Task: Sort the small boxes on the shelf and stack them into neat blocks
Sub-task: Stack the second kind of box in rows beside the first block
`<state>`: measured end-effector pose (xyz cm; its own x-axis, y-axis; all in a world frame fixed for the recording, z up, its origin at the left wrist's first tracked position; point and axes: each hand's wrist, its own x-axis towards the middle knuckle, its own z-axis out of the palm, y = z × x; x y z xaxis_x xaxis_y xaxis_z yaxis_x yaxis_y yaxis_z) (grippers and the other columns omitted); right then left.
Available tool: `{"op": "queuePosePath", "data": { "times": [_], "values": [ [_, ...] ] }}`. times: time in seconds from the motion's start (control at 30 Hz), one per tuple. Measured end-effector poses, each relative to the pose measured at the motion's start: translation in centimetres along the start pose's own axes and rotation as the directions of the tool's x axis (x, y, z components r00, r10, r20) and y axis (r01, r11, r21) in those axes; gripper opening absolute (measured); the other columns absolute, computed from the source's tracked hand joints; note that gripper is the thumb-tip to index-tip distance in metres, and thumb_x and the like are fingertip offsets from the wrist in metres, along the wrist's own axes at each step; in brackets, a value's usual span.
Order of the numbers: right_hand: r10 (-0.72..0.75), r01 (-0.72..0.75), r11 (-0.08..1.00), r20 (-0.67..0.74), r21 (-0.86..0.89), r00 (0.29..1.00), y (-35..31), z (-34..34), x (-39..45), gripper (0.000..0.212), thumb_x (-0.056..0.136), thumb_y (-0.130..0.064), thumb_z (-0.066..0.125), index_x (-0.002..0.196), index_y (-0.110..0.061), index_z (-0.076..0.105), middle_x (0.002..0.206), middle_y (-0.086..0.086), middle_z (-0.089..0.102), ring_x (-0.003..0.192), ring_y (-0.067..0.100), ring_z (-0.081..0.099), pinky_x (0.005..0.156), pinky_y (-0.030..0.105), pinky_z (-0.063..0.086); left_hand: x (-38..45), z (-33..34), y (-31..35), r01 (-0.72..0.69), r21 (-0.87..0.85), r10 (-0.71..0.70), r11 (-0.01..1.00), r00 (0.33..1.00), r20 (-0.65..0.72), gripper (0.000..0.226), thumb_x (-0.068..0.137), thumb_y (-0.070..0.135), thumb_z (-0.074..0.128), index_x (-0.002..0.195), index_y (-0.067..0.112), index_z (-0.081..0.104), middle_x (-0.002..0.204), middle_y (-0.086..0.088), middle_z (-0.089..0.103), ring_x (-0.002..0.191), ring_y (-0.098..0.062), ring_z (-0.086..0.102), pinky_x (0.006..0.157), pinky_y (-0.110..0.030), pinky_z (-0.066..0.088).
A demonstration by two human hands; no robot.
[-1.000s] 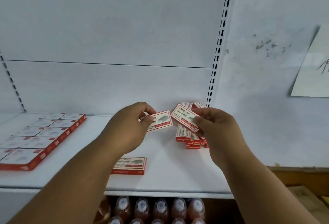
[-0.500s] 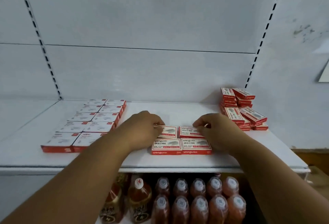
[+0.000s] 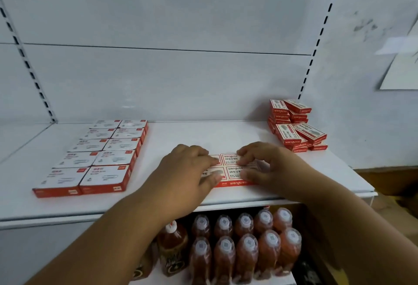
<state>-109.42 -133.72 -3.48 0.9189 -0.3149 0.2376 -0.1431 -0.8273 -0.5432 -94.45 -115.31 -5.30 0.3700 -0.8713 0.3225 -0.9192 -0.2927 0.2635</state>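
Note:
A flat block of small red-and-white staple boxes (image 3: 233, 170) lies two by two near the front of the white shelf (image 3: 203, 134). My left hand (image 3: 187, 171) covers the block's left side, fingertips on the rear box and thumb on the front one. My right hand (image 3: 264, 167) clasps the right side the same way, hiding that edge. A loose, untidy pile of the same small boxes (image 3: 294, 126) sits at the shelf's back right, apart from both hands.
A neat flat block of larger red-and-white boxes (image 3: 101, 155) fills the shelf's left part. Bottles with a reddish drink (image 3: 244, 246) stand on the lower shelf. Slotted uprights (image 3: 316, 42) frame the back panel, and a wall with a paper sheet (image 3: 400, 74) is to the right.
One second ago each hand held a small box in the air by the pile. They then came down to the front block, and now press closer on it.

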Motion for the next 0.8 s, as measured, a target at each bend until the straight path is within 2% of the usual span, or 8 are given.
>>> {"op": "queuePosePath", "data": {
  "times": [0.13, 0.6, 0.8],
  "values": [
    [-0.014, 0.015, 1.0, 0.019, -0.008, 1.0, 0.1, 0.0, 0.3, 0.019, 0.078, -0.038, 0.075, 0.094, -0.028, 0.073, 0.113, -0.019, 0.063, 0.102, -0.002, 0.06, 0.093, 0.031, 0.049, 0.1, 0.0, 0.1, -0.006, -0.019, 0.006, 1.0, 1.0, -0.016, 0.049, 0.089, 0.056, 0.05, 0.133, 0.035, 0.054, 0.135, 0.015, 0.048, 0.121, -0.007, 0.033, 0.101, -0.026, 0.03],
    [-0.034, 0.034, 0.999, -0.013, 0.0, 0.999, 0.3, 0.3, 0.1, 0.015, 0.079, -0.038, 0.076, 0.091, -0.03, 0.074, 0.112, -0.018, 0.063, 0.103, -0.002, 0.06, 0.093, 0.03, 0.049, 0.5, -0.3, -0.2, -0.011, -0.061, 0.013, 0.998, 1.0, 0.029, 0.045, 0.089, 0.055, 0.052, 0.129, 0.036, 0.057, 0.132, 0.017, 0.049, 0.12, -0.005, 0.034, 0.103, -0.027, 0.031],
    [-0.016, 0.016, 0.999, 0.014, -0.037, 1.0, -0.6, 0.1, 0.0, 0.021, 0.083, -0.033, 0.073, 0.101, -0.022, 0.073, 0.116, -0.011, 0.063, 0.105, 0.001, 0.059, 0.095, 0.03, 0.049, 0.6, -0.8, -0.1, -0.014, 0.036, 0.012, 0.999, 0.998, 0.058, 0.045, 0.088, 0.061, 0.048, 0.127, 0.039, 0.055, 0.132, 0.017, 0.05, 0.119, -0.009, 0.038, 0.101, -0.032, 0.033]
  ]
}}
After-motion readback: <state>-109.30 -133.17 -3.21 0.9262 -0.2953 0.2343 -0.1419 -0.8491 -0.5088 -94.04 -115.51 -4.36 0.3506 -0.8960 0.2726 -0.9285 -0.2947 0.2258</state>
